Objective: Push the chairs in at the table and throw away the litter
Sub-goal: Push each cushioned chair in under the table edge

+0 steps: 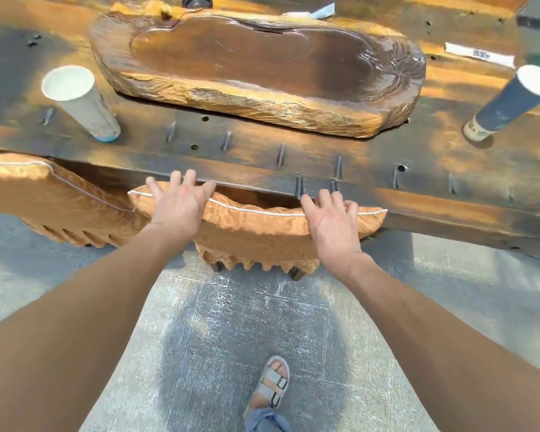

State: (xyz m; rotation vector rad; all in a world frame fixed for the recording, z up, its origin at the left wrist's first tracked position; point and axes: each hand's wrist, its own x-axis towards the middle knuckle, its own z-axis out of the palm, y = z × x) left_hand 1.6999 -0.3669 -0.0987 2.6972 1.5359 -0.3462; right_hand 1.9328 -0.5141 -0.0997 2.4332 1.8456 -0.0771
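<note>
Only the head view to go on, looking straight down at the job. Both hands lie flat and spread on the cushioned top of the chair [256, 229] in front of me, left hand [178, 207] near its left end, right hand [331, 222] near its right end. Neither one is gripping anything, fingers just fanned out and draped over the white piping. The fingertips nearly meet the edge of the table [262, 173], so this chair looks about as tucked in as it gets; its legs poke out below the fringe, just under my wrists.

To finish the push well I'd keep the pressure even on both palms so the chair goes in square and doesn't twist, and ease off before the fingers get pinched against the wood. A second chair [44, 194] sits just left of the left hand, also close under the table.

The litter isn't dealt with yet, I'd say. A white paper cup [81, 104] stands beyond and to the left of the left hand, a dark blue paper cup [508, 104] well off past the right hand. Further out is a white wrapper [477, 54] and something crumpled [312, 12] behind the big carved wooden tray [262, 67], too small to identify. One sandalled foot [272, 385] shows on the stone floor below.
</note>
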